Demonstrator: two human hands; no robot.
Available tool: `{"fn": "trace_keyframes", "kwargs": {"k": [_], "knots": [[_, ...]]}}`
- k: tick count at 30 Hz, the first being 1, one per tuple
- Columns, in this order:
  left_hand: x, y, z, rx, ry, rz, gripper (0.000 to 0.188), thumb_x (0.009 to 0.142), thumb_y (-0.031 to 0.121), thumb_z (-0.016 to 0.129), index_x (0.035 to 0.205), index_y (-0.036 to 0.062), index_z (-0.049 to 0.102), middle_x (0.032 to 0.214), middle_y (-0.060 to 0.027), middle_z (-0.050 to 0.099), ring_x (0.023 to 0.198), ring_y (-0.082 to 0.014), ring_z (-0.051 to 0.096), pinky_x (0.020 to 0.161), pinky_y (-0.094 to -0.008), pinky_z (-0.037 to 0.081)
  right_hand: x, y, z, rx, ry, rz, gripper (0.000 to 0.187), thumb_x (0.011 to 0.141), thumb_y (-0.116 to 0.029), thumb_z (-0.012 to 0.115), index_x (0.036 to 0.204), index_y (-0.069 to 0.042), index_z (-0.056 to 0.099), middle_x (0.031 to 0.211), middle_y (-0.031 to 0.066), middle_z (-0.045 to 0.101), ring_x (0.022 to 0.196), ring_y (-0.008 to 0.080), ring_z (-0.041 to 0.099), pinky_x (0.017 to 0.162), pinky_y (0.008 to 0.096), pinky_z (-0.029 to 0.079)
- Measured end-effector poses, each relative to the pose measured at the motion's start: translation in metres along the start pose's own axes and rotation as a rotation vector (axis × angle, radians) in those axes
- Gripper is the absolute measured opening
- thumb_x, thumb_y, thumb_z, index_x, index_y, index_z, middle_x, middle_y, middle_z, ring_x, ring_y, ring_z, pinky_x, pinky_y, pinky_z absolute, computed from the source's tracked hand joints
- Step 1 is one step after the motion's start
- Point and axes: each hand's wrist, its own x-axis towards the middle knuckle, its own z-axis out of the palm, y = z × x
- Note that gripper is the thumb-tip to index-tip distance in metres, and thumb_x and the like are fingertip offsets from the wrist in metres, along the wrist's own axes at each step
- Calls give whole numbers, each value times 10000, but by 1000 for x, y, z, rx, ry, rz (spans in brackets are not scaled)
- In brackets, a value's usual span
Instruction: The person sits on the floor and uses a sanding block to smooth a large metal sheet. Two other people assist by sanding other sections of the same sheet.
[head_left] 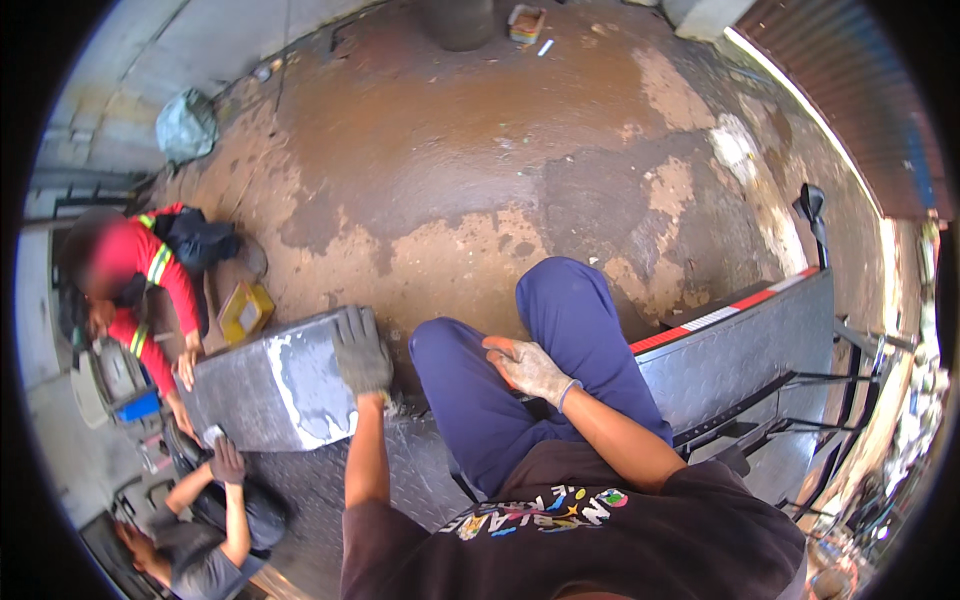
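My left hand [362, 350], in a grey work glove, lies flat with fingers stretched on the end of a long dark grey box-like piece [240, 385]. A whitish, shiny patch [300, 385] spreads over its top beside that hand. My right hand [535, 370], in a pale glove with orange on the finger side, rests on my blue-trousered lap. Its fingers are loosely bent and apart; no held object shows. At the far end, a co-worker in a red jacket [170, 260] has both hands at the piece. Another person in grey [205, 545] holds a small pale thing [213, 435] to its near edge.
Under the piece is a dark textured metal platform [390, 475]. To my right stands a metal panel [740, 340] with a red-and-white strip and black bars. A yellow crate [245, 312] sits beyond the piece. The brown floor [450, 170] looks wet. A bag [187, 127] stands by the wall.
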Motion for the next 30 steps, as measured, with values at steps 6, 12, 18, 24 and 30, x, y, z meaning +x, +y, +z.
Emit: {"fn": "trace_keyframes", "kwargs": {"k": [6,12,18,24,30], "knots": [[20,-3,-12,79,-175,169,618,942,316,516,1504,68,456,1588,-172,406,1502,-383,292,1269,-532,105,7,15,23,-200,-14,-146,366,1008,-211,550,1303,-9,626,1027,177,722,869,229,708,787,358,553],[49,-7,1,108,-62,65,635,942,344,504,1531,116,431,1632,-161,340,1536,-375,225,1272,-549,77,5,18,20,-103,-40,-192,347,981,-169,546,1270,6,628,794,116,684,671,207,654,660,358,521],[33,-42,15,233,-246,302,668,923,416,521,1507,100,450,1612,-169,369,1531,-372,238,1263,-585,63,17,30,34,-251,172,-366,272,948,-182,518,1139,-41,650,790,183,673,738,364,669,701,457,510],[22,16,-12,252,-109,141,674,916,335,497,1532,74,411,1592,-155,409,1504,-362,310,1266,-534,140,22,51,31,-203,243,-442,168,906,-183,526,856,-23,540,695,202,578,657,386,579,653,499,427],[18,-54,80,393,115,197,535,1015,288,410,1503,70,438,1587,-150,418,1489,-346,339,1252,-545,161,3,5,-7,-211,57,-270,181,931,-190,537,967,-21,590,754,188,599,684,294,603,652,436,456]]}}
